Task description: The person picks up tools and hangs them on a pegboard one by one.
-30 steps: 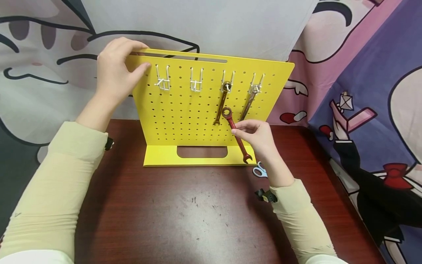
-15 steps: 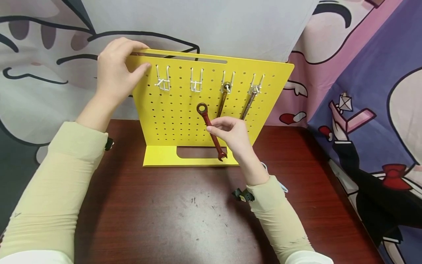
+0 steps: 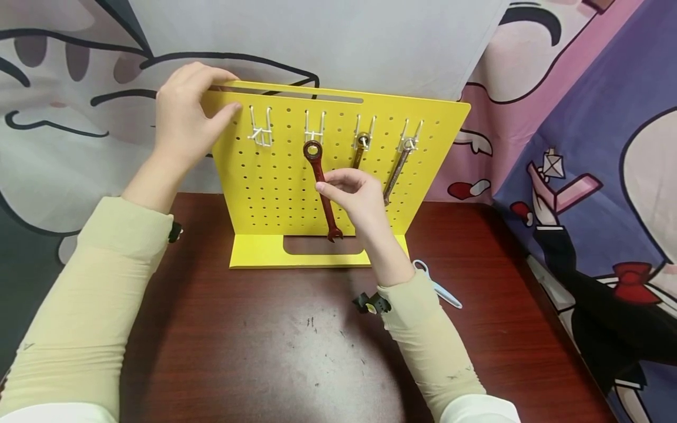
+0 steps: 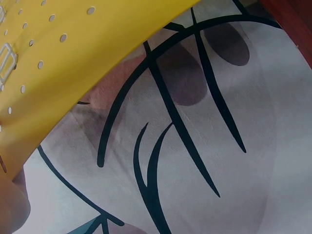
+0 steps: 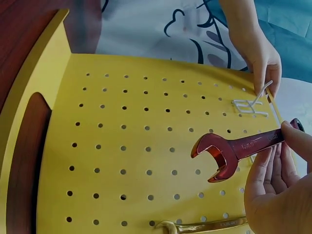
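My right hand [image 3: 362, 200] pinches a red combination wrench [image 3: 319, 171] by its shank between thumb and fingers. Its ring end is up, right at the second white hook [image 3: 314, 120] from the left; the open end points down. In the right wrist view, that open jaw of the wrench [image 5: 253, 145] faces the board's foot. My left hand [image 3: 185, 111] grips the top left corner of the yellow pegboard [image 3: 280, 188], thumb in front. A gold-toned wrench [image 3: 358, 155] and a silver wrench [image 3: 395, 173] hang from the two right hooks.
The leftmost white hook [image 3: 261, 128] bears nothing. Light blue scissors [image 3: 444, 294] lie on the dark red-brown table [image 3: 296, 352] right of the board's foot. A printed cloth [image 3: 370, 41] stands behind the board.
My right hand has carried the red wrench leftward past the gold-toned wrench, then up to the second hook. The scissors show more fully. My left hand has stayed at the board's corner.
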Available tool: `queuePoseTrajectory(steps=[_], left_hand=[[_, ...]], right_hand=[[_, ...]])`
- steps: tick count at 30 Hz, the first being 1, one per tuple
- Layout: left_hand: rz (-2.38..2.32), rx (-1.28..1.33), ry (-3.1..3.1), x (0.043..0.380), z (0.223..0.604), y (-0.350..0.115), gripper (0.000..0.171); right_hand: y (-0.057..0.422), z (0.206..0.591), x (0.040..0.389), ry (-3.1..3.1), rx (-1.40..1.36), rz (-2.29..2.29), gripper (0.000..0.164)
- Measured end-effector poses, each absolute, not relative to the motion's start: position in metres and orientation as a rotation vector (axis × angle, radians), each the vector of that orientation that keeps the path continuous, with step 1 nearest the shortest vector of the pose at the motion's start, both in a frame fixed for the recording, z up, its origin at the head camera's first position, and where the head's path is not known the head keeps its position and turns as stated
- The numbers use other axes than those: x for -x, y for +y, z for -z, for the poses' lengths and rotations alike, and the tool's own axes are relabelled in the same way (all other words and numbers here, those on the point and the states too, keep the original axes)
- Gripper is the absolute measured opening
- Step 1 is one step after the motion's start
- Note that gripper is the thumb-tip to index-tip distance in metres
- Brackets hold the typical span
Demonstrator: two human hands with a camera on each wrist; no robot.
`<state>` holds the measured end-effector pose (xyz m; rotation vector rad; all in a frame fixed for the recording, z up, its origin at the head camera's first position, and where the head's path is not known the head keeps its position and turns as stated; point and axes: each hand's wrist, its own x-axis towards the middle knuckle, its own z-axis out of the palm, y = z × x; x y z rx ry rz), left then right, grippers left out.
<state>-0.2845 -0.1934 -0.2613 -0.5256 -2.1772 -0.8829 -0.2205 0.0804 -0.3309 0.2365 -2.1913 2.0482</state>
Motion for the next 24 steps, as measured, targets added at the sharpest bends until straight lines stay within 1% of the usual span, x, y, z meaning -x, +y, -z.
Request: queuePoseTrajectory(steps=[9,18,24], left_hand=[[0.878,0.528,-2.179,0.285,0.262,-0.193,0.031],[0.887,0.500,-2.197,0.285,0.261,-0.193,0.030],[0.882,0.516,-2.184,0.284,0.261,-0.194,0.030]], right_hand=[[0.071,0.334,0.235,-2.089,-0.131,-2.192,0.013],[0.060,0.340,0.244,-2.043,-0.028,-2.233,0.024],[0.052,0.343,0.249,-2.008,0.054,-2.204,0.024]])
